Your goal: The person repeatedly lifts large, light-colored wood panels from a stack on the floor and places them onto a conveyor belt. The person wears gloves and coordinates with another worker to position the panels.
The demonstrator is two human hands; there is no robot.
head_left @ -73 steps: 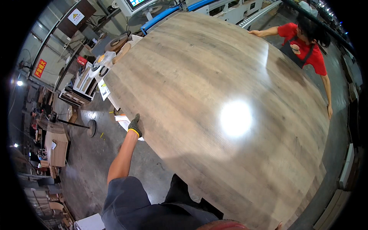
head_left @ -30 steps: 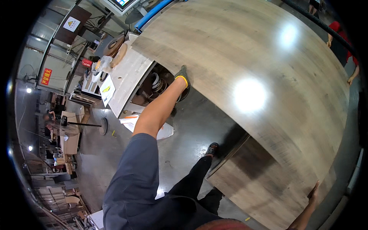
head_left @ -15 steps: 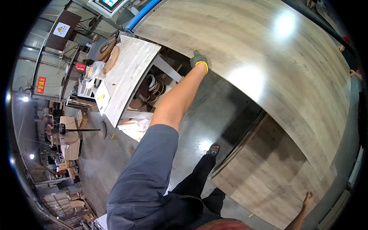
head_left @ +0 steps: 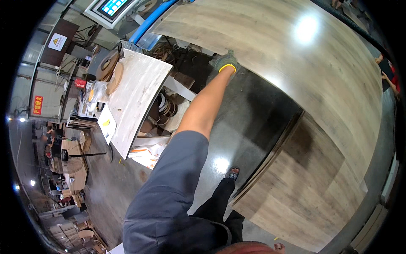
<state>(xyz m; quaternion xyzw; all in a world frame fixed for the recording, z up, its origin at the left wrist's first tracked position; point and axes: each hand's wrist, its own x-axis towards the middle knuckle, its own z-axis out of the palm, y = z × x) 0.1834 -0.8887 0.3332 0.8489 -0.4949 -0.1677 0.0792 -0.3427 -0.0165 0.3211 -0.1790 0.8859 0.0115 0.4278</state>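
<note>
My left hand (head_left: pixel 225 62), in a grey-green knit glove with a yellow cuff, is closed on the near edge of a large wood-grain panel (head_left: pixel 262 46). Its thumb lies along the top face, and the other fingers are partly hidden. My left arm reaches far forward. Only a few bare fingers of my right hand (head_left: pixel 279 248) show at the lower edge, close to my body; whether they hold anything is hidden. Below the large panel lies a stack of similar wood-grain panels (head_left: pixel 292 186), which the upper panel partly covers.
A whitish-topped table (head_left: pixel 139 84) with edging rolls (head_left: pixel 108 65) stands at left. Behind it are a blue rail (head_left: pixel 152 21) and a control screen (head_left: pixel 113 6). A co-worker (head_left: pixel 387 74) has hands by the panel's far right edge. A fan (head_left: pixel 65 155) stands farther left.
The large panel has shifted away from me, uncovering more of the stack, with my left hand still at its edge. My right hand has come off the stack, back toward my body.
</note>
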